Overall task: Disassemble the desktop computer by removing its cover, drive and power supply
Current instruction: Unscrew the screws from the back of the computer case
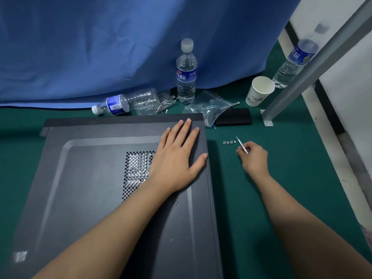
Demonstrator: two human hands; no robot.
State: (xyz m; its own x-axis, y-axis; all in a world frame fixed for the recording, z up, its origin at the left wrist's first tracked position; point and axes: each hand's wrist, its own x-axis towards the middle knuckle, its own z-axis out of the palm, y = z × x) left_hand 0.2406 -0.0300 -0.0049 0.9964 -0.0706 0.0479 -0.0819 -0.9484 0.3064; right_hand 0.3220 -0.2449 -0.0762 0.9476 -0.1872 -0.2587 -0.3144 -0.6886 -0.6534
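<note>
Green worktop (281, 198) carries the computer case (90, 178) lying flat; the left hand (177, 158) rests open-palmed on its cover, while right of the case the right hand (254, 158) pinches a screwdriver (242, 146) near four screws (229, 142).

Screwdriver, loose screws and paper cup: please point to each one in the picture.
screwdriver (242, 146): head view, on its silver shaft above the right hand's fingers.
loose screws (229, 142): head view, middle of the small row on the green mat.
paper cup (259, 91): head view, on its white side wall.
</note>
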